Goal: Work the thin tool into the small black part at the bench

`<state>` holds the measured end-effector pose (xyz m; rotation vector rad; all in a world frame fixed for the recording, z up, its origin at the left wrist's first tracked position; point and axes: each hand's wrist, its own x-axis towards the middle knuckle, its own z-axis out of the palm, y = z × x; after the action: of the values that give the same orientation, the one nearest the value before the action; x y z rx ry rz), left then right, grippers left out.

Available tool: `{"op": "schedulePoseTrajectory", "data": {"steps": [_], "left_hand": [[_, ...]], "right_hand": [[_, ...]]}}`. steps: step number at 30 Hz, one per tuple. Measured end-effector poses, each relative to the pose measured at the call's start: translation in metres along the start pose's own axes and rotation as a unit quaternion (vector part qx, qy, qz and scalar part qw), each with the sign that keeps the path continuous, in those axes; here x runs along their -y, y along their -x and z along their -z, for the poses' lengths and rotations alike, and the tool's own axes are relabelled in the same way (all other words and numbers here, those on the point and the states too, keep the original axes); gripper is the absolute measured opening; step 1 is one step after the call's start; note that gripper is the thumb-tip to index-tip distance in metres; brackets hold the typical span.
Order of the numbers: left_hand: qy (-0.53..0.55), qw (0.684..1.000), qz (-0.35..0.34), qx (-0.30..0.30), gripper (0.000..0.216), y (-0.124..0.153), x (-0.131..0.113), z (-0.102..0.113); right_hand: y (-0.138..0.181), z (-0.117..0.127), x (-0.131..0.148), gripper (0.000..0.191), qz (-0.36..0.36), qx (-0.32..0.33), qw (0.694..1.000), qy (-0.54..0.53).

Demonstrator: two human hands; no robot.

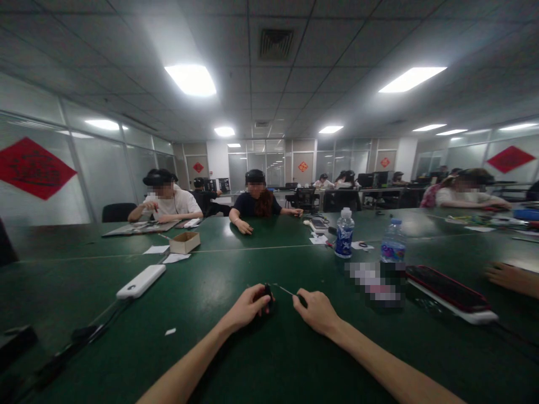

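My left hand (pixel 248 307) rests on the green table (pixel 219 292), fingers closed around a small black object (pixel 268 293). My right hand (pixel 316 310) lies just to its right, fingers pinched on a thin metal rod or tool (pixel 284 289) that runs toward the black object. The rod's tip sits close to the object; whether it touches is too small to tell.
A white power bank (pixel 140 281) lies at left with a cable. Two water bottles (pixel 344 232) stand ahead. A phone on a white block (pixel 450 292) lies at right, near another person's hand (pixel 511 277). A small cardboard box (pixel 185 242) and paper scraps sit farther back. People sit across the table.
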<state>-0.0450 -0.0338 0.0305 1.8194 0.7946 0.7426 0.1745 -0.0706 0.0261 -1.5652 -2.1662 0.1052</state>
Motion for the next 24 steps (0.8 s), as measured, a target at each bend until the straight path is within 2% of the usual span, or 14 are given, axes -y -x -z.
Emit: {"op": "schedulePoseTrajectory", "data": {"steps": [3, 5, 9, 17, 24], "left_hand": [[0.028, 0.999, -0.003, -0.029, 0.04, -0.0024, 0.0042, -0.0001], [0.028, 0.999, -0.005, -0.03, 0.042, -0.003, 0.0057, -0.0004], [0.011, 1.0, -0.009, -0.015, 0.04, -0.002, 0.0045, -0.0006], [0.035, 0.999, 0.003, -0.037, 0.039, -0.0003, 0.0021, -0.0003], [0.016, 1.0, 0.0, -0.02, 0.036, -0.0003, 0.0055, -0.0001]], "right_hand": [[0.0015, 0.004, 0.0043, 0.03, 0.031, 0.039, 0.997, 0.066], [0.0023, 0.0064, 0.0065, 0.03, 0.037, 0.053, 0.995, 0.071], [0.0026, 0.0075, 0.0058, 0.032, 0.041, 0.049, 0.997, 0.054], [0.0029, 0.0089, 0.0076, 0.032, 0.07, 0.051, 0.993, 0.081], [0.0036, 0.0111, 0.0076, 0.034, 0.074, 0.063, 0.992, 0.076]]}}
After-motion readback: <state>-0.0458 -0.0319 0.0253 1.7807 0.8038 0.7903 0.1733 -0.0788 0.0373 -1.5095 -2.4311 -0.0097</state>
